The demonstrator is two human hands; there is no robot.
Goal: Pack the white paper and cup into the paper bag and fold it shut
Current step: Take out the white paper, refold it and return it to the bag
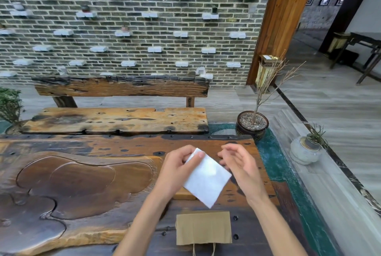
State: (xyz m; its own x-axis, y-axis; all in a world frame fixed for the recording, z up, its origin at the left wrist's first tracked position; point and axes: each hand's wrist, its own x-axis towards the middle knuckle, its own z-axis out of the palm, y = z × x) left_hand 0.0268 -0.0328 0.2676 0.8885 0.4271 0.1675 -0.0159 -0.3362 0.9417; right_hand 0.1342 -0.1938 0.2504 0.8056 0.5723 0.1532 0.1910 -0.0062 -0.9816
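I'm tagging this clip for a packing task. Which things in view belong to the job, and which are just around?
Job:
white paper, pinched by the left hand
right hand, open beside it
paper bag, flat on the table
No cup in view.

Just around:
bench
dark plant pot
pale pot

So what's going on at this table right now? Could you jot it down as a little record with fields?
left hand: fingers pinch the upper corner of the white paper, held above the table
right hand: open, beside the paper, not gripping it
paper bag: brown, lying flat on the wooden table, near the person, handles toward them
cup: not in view
packing: not yet begun
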